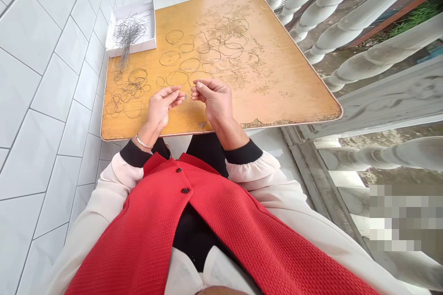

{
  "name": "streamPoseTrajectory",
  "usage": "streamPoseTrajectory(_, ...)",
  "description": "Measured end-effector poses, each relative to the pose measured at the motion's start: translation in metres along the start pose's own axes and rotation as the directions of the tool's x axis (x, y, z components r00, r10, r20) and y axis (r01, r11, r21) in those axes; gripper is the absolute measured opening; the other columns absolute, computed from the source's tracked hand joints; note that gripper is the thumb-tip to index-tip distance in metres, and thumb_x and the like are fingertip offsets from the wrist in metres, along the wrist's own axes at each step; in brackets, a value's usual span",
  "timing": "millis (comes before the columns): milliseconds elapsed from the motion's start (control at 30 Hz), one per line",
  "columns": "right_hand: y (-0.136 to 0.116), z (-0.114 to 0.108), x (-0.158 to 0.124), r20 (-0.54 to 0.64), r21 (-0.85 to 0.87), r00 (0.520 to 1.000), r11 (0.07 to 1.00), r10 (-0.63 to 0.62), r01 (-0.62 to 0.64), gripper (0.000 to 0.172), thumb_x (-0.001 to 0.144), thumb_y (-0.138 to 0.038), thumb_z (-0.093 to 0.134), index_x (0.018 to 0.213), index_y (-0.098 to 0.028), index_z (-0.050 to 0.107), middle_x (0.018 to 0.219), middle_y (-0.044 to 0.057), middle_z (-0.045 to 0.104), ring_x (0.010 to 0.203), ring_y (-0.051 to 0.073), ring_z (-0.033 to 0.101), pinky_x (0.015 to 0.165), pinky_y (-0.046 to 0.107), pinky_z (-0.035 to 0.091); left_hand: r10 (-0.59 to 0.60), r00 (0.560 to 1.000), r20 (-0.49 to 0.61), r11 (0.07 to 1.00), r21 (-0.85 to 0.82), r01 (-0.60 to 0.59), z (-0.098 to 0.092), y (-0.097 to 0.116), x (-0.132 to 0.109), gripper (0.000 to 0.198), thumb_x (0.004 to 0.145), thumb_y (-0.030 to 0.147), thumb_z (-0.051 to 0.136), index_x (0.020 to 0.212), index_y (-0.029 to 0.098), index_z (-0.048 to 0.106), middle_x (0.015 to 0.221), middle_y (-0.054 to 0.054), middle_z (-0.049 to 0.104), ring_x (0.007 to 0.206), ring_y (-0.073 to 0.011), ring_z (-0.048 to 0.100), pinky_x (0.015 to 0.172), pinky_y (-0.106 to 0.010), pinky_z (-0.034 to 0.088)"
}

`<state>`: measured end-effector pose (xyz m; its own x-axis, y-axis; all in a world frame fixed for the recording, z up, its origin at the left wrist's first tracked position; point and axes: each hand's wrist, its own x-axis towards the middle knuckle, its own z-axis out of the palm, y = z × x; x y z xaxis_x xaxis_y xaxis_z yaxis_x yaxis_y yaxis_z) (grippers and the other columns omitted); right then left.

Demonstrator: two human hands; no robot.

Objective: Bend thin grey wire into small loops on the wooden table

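left hand [165, 106] and right hand [212, 101]: narrow, fingertips pinched together above the worktop [277, 78]'s near edge, any held item too fine to tell | wire rings [214, 50]: spread flat mid-worktop, seemingly to avoid tangling | loose wire bundle [127, 37]: in a white cardboard box [150, 23], worktop's far left corner

Tabletop [284, 83] honey-orange wood, blotched pale where worn. Wire loops [175, 30] dull grey. Box [149, 23] white. Vest [145, 226] red, fine waffle weave; buttons [185, 190] black. Sleeves [256, 170] cream, cuffs [244, 152] black. Wall tiles [44, 78] white, grey joints. Balusters [363, 18] white, grey-streaked.
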<state>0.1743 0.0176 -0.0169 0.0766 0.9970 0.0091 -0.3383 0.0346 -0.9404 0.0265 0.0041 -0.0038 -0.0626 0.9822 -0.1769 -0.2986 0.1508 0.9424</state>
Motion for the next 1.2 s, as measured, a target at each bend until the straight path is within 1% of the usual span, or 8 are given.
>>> streamPoseTrajectory(300, -0.016, -0.011, -0.004, 0.093, -0.067, 0.994, 0.996, 0.06, -0.054, 0.03, 0.087, -0.05, 0.074, 0.081, -0.021, 0.074, 0.081, 0.001, 0.075, 0.067, 0.008, 0.067, 0.06, 0.018, 0.054, 0.056, 0.998, 0.012, 0.993, 0.103, -0.057, -0.007, 0.01, 0.001, 0.008, 0.091, 0.009, 0.066, 0.088, 0.015, 0.071, 0.073, 0.002, 0.073, 0.066, -0.0041, 0.068, 0.072, -0.017, 0.054)
streamPoseTrajectory(533, -0.016, -0.004, -0.001, 0.091, -0.128, 0.996, 0.992, 0.017, -0.005, 0.013, 0.082, -0.024, 0.081, 0.074, -0.02, 0.071, 0.068, -0.002, 0.069, 0.057, 0.007, 0.058, 0.054, 0.018, 0.049, 0.106, 0.994, 0.007, 0.977, 0.184, -0.106, -0.005, 0.008, 0.002, 0.013, 0.09, 0.006, 0.064, 0.086, 0.016, 0.071, 0.069, 0.003, 0.071, 0.064, -0.0045, 0.066, 0.069, -0.018, 0.053)
streamPoseTrajectory(733, -0.011, -0.004, 0.0, 0.058, -0.046, 0.996, 0.997, 0.069, -0.066, 0.013, 0.086, -0.025, 0.077, 0.076, -0.021, 0.068, 0.07, -0.004, 0.066, 0.059, 0.005, 0.06, 0.059, 0.016, 0.052, 0.079, 0.996, 0.029, 0.977, 0.198, -0.083, -0.008, 0.008, 0.005, 0.012, 0.089, 0.005, 0.064, 0.086, 0.015, 0.071, 0.068, 0.003, 0.071, 0.062, -0.0043, 0.065, 0.068, -0.018, 0.053)
streamPoseTrajectory(833, -0.011, -0.004, -0.001, 0.083, -0.027, 0.99, 0.993, 0.116, -0.114, 0.012, 0.086, -0.021, 0.076, 0.077, -0.02, 0.068, 0.071, -0.003, 0.067, 0.059, 0.004, 0.061, 0.061, 0.015, 0.054, 0.029, 0.998, 0.052, 0.977, 0.21, -0.039, -0.012, 0.007, 0.01, 0.01, 0.089, 0.01, 0.067, 0.097, 0.015, 0.071, 0.074, 0.001, 0.073, 0.066, -0.0056, 0.068, 0.07, -0.018, 0.053)
streamPoseTrajectory(900, -0.011, -0.003, -0.002, 0.083, -0.02, 0.988, 0.992, 0.128, -0.126, 0.012, 0.085, -0.018, 0.075, 0.076, -0.019, 0.068, 0.071, -0.003, 0.068, 0.058, 0.004, 0.062, 0.062, 0.015, 0.054, 0.037, 0.998, 0.049, 0.967, 0.25, -0.048, -0.013, 0.007, 0.013, 0.022, 0.089, 0.014, 0.07, 0.111, 0.016, 0.069, 0.085, -0.002, 0.076, 0.071, -0.0074, 0.069, 0.072, -0.02, 0.054)
streamPoseTrajectory(1000, -0.01, -0.003, -0.002, 0.066, -0.004, 0.988, 0.991, 0.137, -0.137, 0.013, 0.085, -0.014, 0.073, 0.074, -0.018, 0.068, 0.069, -0.002, 0.068, 0.058, 0.004, 0.062, 0.061, 0.015, 0.055, 0.175, 0.985, -0.008, 0.92, 0.358, -0.161, -0.015, 0.007, 0.008, 0.036, 0.09, 0.019, 0.07, 0.125, 0.022, 0.065, 0.115, -0.007, 0.075, 0.081, -0.0101, 0.07, 0.075, -0.022, 0.054)
streamPoseTrajectory(1067, -0.009, -0.004, -0.002, 0.057, 0.033, 0.987, 0.988, 0.147, -0.149, 0.014, 0.086, -0.013, 0.071, 0.073, -0.018, 0.068, 0.07, -0.002, 0.069, 0.059, 0.005, 0.063, 0.061, 0.016, 0.056, 0.326, 0.945, -0.018, 0.849, 0.446, -0.284, -0.016, 0.007, -0.001, 0.036, 0.091, 0.023, 0.069, 0.127, 0.028, 0.064, 0.136, -0.007, 0.067, 0.094, -0.0129, 0.07, 0.082, -0.023, 0.054)
streamPoseTrajectory(1200, -0.003, -0.006, 0.002, 0.077, 0.146, 0.981, 0.972, 0.175, -0.185, 0.017, 0.086, -0.01, 0.069, 0.072, -0.019, 0.067, 0.078, -0.001, 0.07, 0.065, 0.004, 0.064, 0.067, 0.015, 0.057, 0.478, 0.86, 0.179, 0.664, 0.568, -0.487, -0.015, -0.001, -0.018, 0.027, 0.094, 0.031, 0.067, 0.12, 0.028, 0.069, 0.146, -0.006, 0.061, 0.126, -0.0201, 0.061, 0.101, -0.027, 0.048)
